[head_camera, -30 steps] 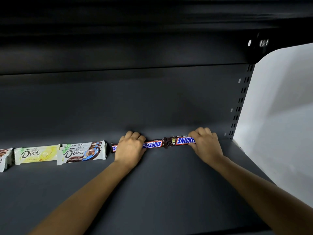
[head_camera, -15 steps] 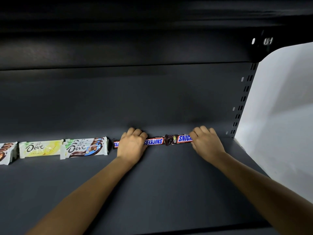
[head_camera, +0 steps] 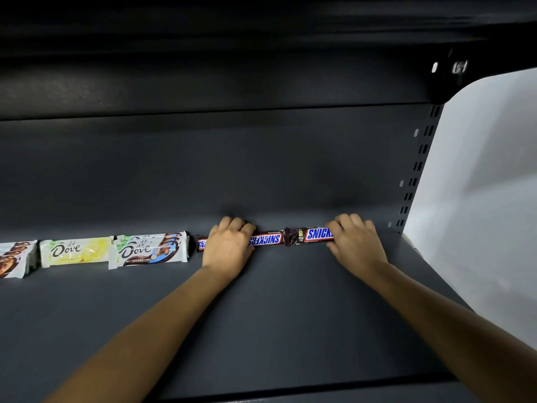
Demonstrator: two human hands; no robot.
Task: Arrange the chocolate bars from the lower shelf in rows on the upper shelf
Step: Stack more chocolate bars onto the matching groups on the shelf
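**A:** Hardly anything shifted over that last second. Both hands stayed planted on the Snickers pair, and only the view nudged a touch.

**B:** Nearest us, two bare forearms ran up from the bottom corners of the frame across the dark upper shelf (head_camera: 290,330), converging on the centre.

**A:** And the hands?

**B:** The left hand (head_camera: 228,248) lay palm-down just left of centre, its fingers curled over the top of the inverted Snickers bar (head_camera: 266,239) and hiding much of its left half. The right hand (head_camera: 356,245), right of centre, curled its fingers over the right end of the second Snickers bar (head_camera: 316,234). The thumbs were hidden, so I couldn't say whether either hand pinched or merely pressed.

**A:** What did the next move turn on?

**B:** The two bars lay end to end with their crimped ends touching mid-frame. Their long axes ran left to right along the foot of the back panel (head_camera: 203,170). Each bar sat directly under its own hand's fingers. As I read it, a slide leftward along that axis would close the gap to the Dove stack (head_camera: 151,250).

**A:** And the row at centre left?

**B:** That stack sat just beside the inverted bar's left tip. Then came a yellow Dove bar (head_camera: 75,251), and another stack (head_camera: 14,258) was cut by the left edge.
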